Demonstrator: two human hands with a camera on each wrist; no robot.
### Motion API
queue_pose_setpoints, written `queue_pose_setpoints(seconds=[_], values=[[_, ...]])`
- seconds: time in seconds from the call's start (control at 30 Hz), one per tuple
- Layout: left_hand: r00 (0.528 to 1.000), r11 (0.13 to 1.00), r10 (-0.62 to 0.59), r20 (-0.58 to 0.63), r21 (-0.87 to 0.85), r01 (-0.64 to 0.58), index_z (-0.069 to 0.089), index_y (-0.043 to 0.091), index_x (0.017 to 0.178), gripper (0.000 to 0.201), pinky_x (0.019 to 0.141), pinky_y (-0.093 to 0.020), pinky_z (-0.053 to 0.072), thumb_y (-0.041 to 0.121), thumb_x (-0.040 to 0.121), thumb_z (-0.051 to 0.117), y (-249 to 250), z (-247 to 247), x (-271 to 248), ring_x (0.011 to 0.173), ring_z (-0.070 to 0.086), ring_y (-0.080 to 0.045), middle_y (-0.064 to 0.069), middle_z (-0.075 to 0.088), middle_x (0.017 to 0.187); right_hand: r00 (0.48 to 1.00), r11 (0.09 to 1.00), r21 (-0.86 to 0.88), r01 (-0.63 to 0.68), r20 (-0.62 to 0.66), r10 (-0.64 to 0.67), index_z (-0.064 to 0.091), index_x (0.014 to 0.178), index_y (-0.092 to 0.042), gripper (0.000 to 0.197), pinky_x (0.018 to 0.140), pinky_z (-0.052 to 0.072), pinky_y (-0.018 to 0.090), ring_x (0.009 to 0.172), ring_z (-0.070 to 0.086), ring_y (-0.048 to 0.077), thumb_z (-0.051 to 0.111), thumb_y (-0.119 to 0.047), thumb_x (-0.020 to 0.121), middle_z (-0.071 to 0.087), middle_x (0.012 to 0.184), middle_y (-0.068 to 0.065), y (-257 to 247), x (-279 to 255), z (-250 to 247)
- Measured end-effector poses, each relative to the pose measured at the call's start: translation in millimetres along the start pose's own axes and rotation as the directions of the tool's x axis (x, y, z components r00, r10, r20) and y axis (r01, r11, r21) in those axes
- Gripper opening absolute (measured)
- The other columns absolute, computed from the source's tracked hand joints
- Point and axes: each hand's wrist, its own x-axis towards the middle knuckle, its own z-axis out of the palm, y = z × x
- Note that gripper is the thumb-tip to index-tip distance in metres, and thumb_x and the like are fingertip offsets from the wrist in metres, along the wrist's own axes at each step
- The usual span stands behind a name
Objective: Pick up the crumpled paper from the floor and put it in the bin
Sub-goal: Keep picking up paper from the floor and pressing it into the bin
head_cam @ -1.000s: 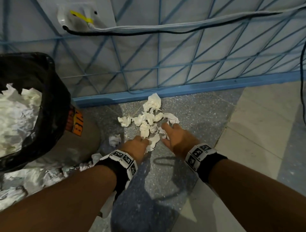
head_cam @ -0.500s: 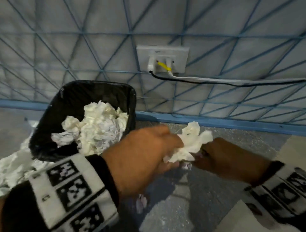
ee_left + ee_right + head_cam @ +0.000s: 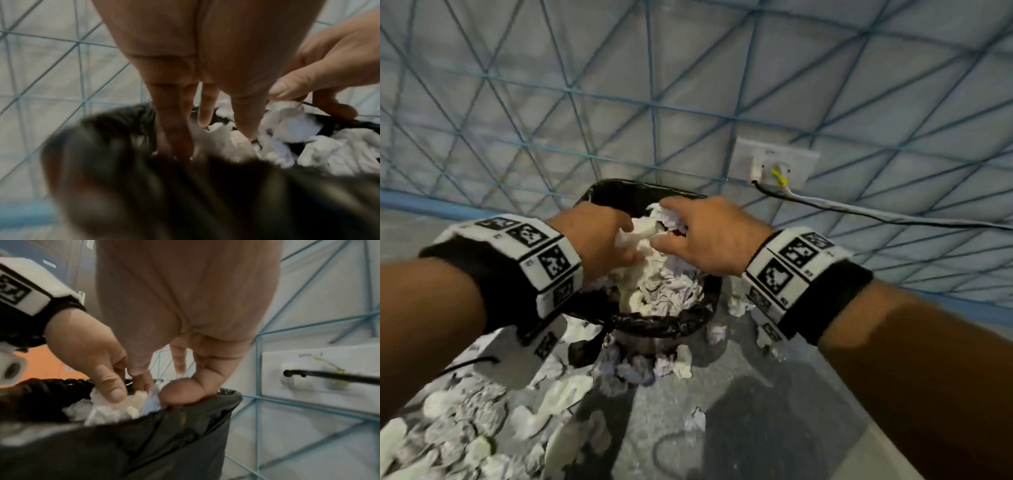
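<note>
The bin (image 3: 664,327), lined with a black bag, stands against the wall, heaped with crumpled white paper (image 3: 657,287). Both hands are over its mouth. My left hand (image 3: 628,240) reaches down with fairly straight fingers (image 3: 203,116) that touch the heap. My right hand (image 3: 664,222) is spread over a crumpled wad (image 3: 654,224) on top of the pile; its thumb (image 3: 180,394) rests against that paper beside the bag's edge (image 3: 226,395). Neither hand clearly grips anything. The bag (image 3: 185,194) is a blur in the left wrist view.
Many loose paper balls (image 3: 448,428) litter the floor at lower left and around the bin's base (image 3: 640,370); a few more (image 3: 736,305) lie to its right. A wall socket (image 3: 774,164) with cables (image 3: 859,212) running right sits just behind the bin on the blue-latticed wall.
Both hands gathered paper off the floor, carried a wad between them to the bin, and now hover over its heap with fingers loosened. My view has swung to face the bin.
</note>
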Motion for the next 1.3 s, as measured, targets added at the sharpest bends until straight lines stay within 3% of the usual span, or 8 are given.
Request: queue_pose_setpoints(seconds=[0.1,0.17,0.3,0.53,0.77,0.93,1.13,1.3], values=[[0.989,0.984,0.146,-0.001,0.107,-0.145,0.044,0.031,0.131,0.059,0.086,-0.035,0.049,0.059,0.081,0.052,-7.6,-13.8,-5.0,0.108,0.057,-0.029,-0.005,0.061,0.118,0.998,1.000,-0.007,0.008,0.063,-0.008,0.039,0.140,-0.024,0.060,0.099,0.037,0.030,0.124,0.047,0.023,0.048,-0.055,0.090,0.052,0.137,0.003,-4.7,-14.5,-17.3],[0.956,0.964,0.255,-0.145,0.121,-0.238,0.046,0.029,0.127,0.054,0.082,-0.040,0.050,0.058,0.082,0.046,-12.5,-38.7,-16.6,0.104,0.058,-0.030,-0.005,0.059,0.117,0.998,0.996,0.065,0.056,-0.028,-0.055,0.052,0.131,-0.021,0.049,0.087,0.038,0.022,0.102,0.052,0.007,0.050,-0.049,0.091,0.062,0.111,-0.007,-6.3,-41.0,-38.4],[0.773,0.879,0.365,-0.519,-0.081,-0.470,0.060,0.020,0.103,0.038,0.071,-0.041,0.051,0.050,0.086,0.043,-5.7,-69.8,-49.9,0.090,0.061,-0.032,-0.006,0.063,0.099,0.969,0.987,0.159,0.021,-0.246,0.018,0.068,0.093,-0.019,0.022,0.066,0.044,0.013,0.076,0.056,0.004,0.056,-0.036,0.086,0.061,0.083,-0.013,3.4,-107.1,-69.6],[0.619,0.674,0.619,-0.483,-0.077,-0.735,0.060,0.017,0.075,0.012,0.054,-0.036,0.051,0.026,0.078,0.055,107.4,-3.2,-81.1,0.068,0.058,-0.026,-0.004,0.059,0.076,0.945,0.958,0.106,-0.267,-0.163,0.282,0.062,0.087,-0.025,0.008,0.064,0.045,0.022,0.075,0.055,0.005,0.062,-0.033,0.087,0.059,0.081,-0.009,87.6,-178.1,-22.6],[0.735,0.764,0.629,0.253,-0.024,-0.645,0.038,0.012,0.130,0.039,0.101,-0.050,0.034,0.028,0.095,0.029,169.3,123.5,-41.8,0.121,0.036,-0.034,-0.012,0.037,0.135,0.900,0.924,-0.035,-0.380,0.215,0.378,0.054,0.120,-0.029,0.032,0.093,0.044,0.029,0.110,0.053,0.015,0.053,-0.040,0.090,0.053,0.122,-0.005,177.9,-183.8,69.4],[0.919,0.935,0.328,0.220,-0.215,-0.282,0.039,0.022,0.132,0.046,0.104,-0.042,0.034,0.042,0.091,0.042,183.1,164.8,12.7,0.127,0.033,-0.029,-0.005,0.033,0.139,0.907,0.945,-0.040,-0.325,0.268,0.323,0.039,0.134,-0.031,0.049,0.099,0.043,0.041,0.122,0.046,0.026,0.048,-0.049,0.088,0.041,0.135,0.002,232.7,-136.7,118.7],[0.945,0.962,0.224,0.240,-0.209,-0.175,0.009,0.029,0.144,0.093,0.109,-0.053,0.027,0.068,0.074,0.055,206.7,206.3,57.3,0.139,0.004,-0.038,-0.007,0.006,0.153,0.893,0.961,-0.138,-0.241,0.356,0.275,-0.003,0.144,-0.044,0.095,0.102,0.038,0.055,0.137,0.026,0.038,0.062,-0.058,0.077,-0.003,0.158,0.006,263.1,-94.7,162.5],[0.961,0.973,0.183,0.207,-0.180,-0.147,0.015,0.032,0.141,0.085,0.099,-0.049,0.037,0.060,0.074,0.059,218.9,222.0,84.1,0.133,0.020,-0.034,-0.006,0.017,0.147,0.901,0.966,-0.123,-0.226,0.350,0.256,0.004,0.145,-0.042,0.086,0.100,0.041,0.051,0.128,0.039,0.042,0.058,-0.057,0.080,0.007,0.155,0.012,282.5,-79.0,172.1]])
